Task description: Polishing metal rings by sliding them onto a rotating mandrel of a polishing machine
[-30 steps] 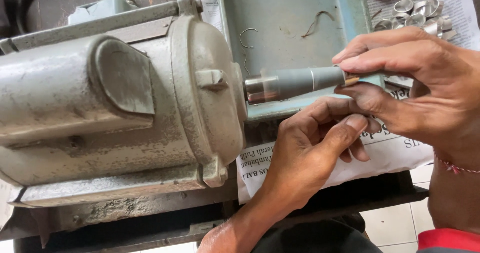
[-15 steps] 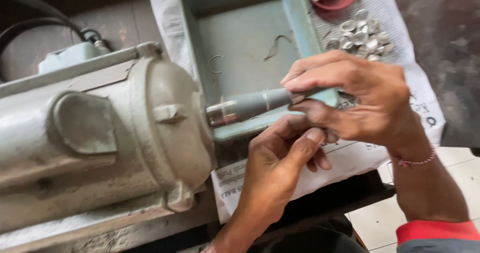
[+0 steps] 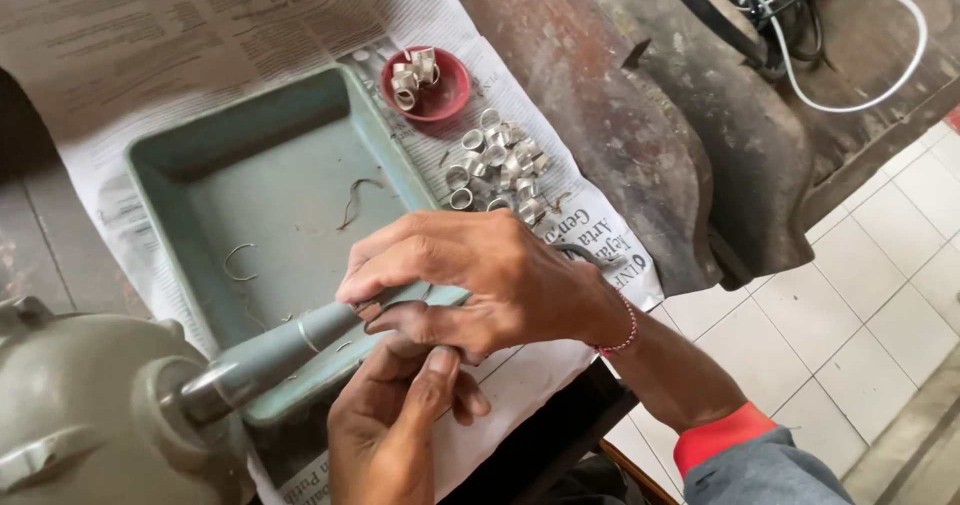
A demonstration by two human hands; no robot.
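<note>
Both hands at the spindle [image 3: 265, 360]: right hand [image 3: 490, 280] pinching something small against it, left hand [image 3: 395, 420] curled beneath; loose rings [image 3: 500, 165] wait far.

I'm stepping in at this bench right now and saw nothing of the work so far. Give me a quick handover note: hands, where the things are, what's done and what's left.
Right hand: closed over the tip of the tapered spindle that sticks out of the grey motor; whatever it holds there is hidden.
Left hand: beneath the spindle tip, fingers curled up against the right hand.
Things: loose metal rings heaped on the newspaper; a few more in the small red dish; the green tray holds only wire scraps.
Done or left: the pictures do not show which rings are finished; most lie in the heap.
</note>
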